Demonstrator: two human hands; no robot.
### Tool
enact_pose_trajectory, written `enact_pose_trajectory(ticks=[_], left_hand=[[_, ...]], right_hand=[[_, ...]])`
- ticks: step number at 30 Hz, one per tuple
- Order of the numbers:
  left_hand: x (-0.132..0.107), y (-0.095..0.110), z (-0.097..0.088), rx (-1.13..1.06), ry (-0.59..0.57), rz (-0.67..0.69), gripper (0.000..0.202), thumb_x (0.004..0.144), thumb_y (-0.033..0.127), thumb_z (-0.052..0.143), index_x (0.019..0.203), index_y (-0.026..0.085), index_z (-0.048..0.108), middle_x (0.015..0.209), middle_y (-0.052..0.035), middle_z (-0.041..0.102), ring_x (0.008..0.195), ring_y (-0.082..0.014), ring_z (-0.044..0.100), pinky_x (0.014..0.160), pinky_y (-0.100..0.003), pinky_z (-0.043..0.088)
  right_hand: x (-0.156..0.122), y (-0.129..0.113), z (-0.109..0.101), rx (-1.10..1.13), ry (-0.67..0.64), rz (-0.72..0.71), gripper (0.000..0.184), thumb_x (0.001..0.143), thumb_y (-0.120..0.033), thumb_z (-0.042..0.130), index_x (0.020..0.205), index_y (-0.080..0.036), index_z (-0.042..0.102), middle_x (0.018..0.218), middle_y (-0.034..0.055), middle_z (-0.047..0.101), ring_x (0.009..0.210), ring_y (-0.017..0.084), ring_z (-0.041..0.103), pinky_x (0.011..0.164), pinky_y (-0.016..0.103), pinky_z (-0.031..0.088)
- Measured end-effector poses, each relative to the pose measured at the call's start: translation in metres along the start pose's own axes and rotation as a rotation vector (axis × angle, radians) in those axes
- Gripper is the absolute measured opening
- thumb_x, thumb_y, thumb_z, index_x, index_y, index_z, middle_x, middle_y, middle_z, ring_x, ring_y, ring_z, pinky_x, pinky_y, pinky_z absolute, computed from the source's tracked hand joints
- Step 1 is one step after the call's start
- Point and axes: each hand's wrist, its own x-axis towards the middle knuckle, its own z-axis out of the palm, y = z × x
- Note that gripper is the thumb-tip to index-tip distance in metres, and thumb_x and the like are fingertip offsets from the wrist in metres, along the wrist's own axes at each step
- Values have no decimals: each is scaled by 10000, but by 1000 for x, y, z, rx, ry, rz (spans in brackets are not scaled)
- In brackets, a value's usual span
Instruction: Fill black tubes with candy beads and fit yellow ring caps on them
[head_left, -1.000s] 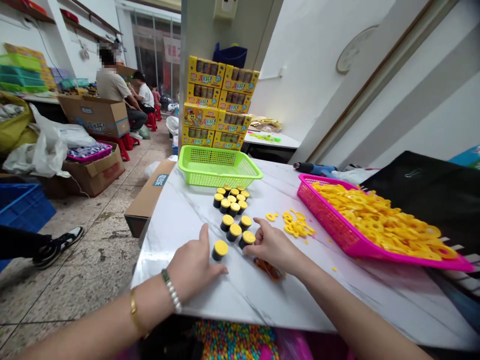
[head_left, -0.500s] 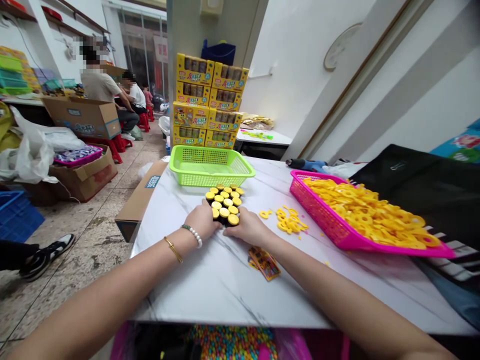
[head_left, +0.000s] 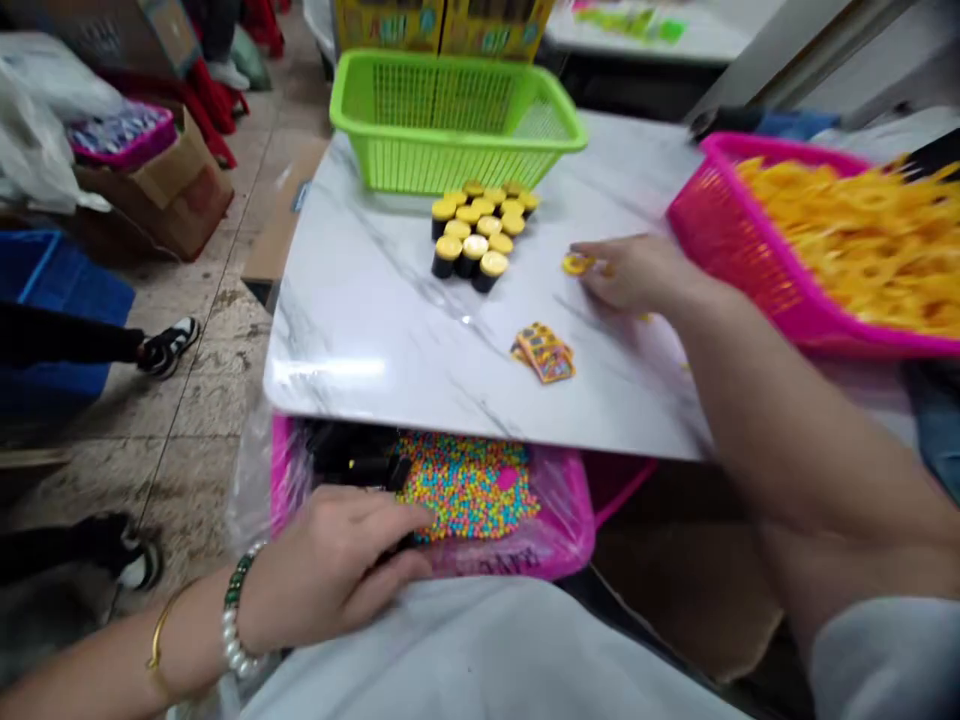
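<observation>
My left hand (head_left: 337, 565) is down below the table edge at a pink bin (head_left: 559, 550) of small coloured candy beads (head_left: 469, 485). Its thumb and fingers close around a dark object that I cannot make out. My right hand (head_left: 637, 275) lies low on the white marble table (head_left: 360, 320), blurred, with fingers stretched left. Its fingertips touch a yellow ring (head_left: 576, 264). A tight cluster of black bottles with yellow caps (head_left: 480, 230) stands in front of a green basket (head_left: 450, 120). A small stack of printed cards (head_left: 546, 352) lies near the table's front.
A pink basket (head_left: 750, 270) heaped with yellow rings (head_left: 862, 240) sits at the right. On the floor at the left are a blue crate (head_left: 52, 300), cardboard boxes (head_left: 172, 190) and another person's shoes (head_left: 169, 345). My grey-clad lap (head_left: 480, 650) fills the bottom.
The view has tipped down. My left hand left the bottles and dropped to the bin under the table. My right hand moved right to the yellow rings. The bottles stay bunched together.
</observation>
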Motion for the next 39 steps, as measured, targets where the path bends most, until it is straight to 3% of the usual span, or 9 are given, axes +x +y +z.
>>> enact_pose_trajectory(ticks=[4, 7, 12, 17, 22, 27, 30, 33, 39], left_hand=[[-32, 18, 28, -18, -264, -128, 305, 993, 332, 502, 1244, 195, 606, 879, -45, 715, 797, -193, 667, 734, -328, 517], [-30, 23, 34, 44, -321, -158, 412, 964, 403, 561, 1318, 194, 580, 976, -72, 695, 908, -232, 646, 831, -381, 504], [-25, 22, 45, 286, -330, -171, 397, 913, 412, 644, 1208, 146, 651, 1031, -103, 648, 949, -263, 605, 835, -408, 474], [-28, 21, 54, 437, -386, 110, 172, 936, 284, 613, 966, 138, 698, 949, -88, 638, 877, -232, 569, 782, -390, 428], [-39, 23, 46, 377, -444, 240, 192, 967, 215, 555, 825, 163, 674, 844, -61, 636, 770, -191, 547, 732, -361, 408], [-33, 24, 32, 344, -302, -89, 391, 966, 400, 561, 1258, 145, 612, 981, -78, 649, 833, -197, 619, 726, -321, 462], [-6, 19, 36, 649, -137, -402, 428, 948, 454, 576, 1084, 65, 688, 953, -143, 643, 882, -273, 620, 755, -385, 464], [21, 8, 45, 827, -235, -413, 267, 939, 294, 591, 858, 72, 716, 886, -159, 635, 904, -313, 604, 761, -423, 441], [27, -1, 43, 966, -213, -351, 187, 922, 171, 555, 937, 58, 702, 944, -179, 620, 913, -322, 579, 749, -431, 420]], right_hand=[[4, 7, 14, 26, 50, -68, 51, 831, -232, 686, 844, -186, 705, 838, 65, 685, 1036, 285, 654, 1028, 481, 418], [-4, -7, 1, 98, 121, 26, 226, 727, -244, 789, 646, -220, 580, 602, 14, 540, 841, 240, 636, 891, 419, 488], [-84, -69, -36, 443, 366, 47, 116, 821, -288, 673, 772, -229, 586, 717, 26, 597, 644, 150, 541, 671, 321, 445], [-215, -136, -17, 810, -44, -275, 118, 843, -332, 650, 829, -224, 604, 744, 26, 632, 652, 169, 565, 645, 311, 437], [-286, -150, 27, 789, -488, -149, 87, 866, -275, 583, 805, -238, 535, 654, 28, 583, 590, 197, 546, 605, 312, 388], [-289, -136, 43, 896, -315, -161, 135, 929, -329, 557, 841, -229, 535, 695, 28, 604, 571, 178, 553, 582, 305, 415], [-273, -137, 44, 963, -180, -192, 125, 935, -322, 575, 881, -210, 556, 731, 13, 614, 594, 142, 568, 573, 259, 435], [-258, -141, 39, 981, -104, -246, 95, 928, -280, 606, 891, -195, 583, 749, 3, 622, 624, 120, 582, 587, 227, 448], [-251, -132, 32, 1027, -54, -185, 73, 904, -249, 658, 911, -187, 622, 766, -4, 643, 624, 100, 586, 577, 201, 452]])
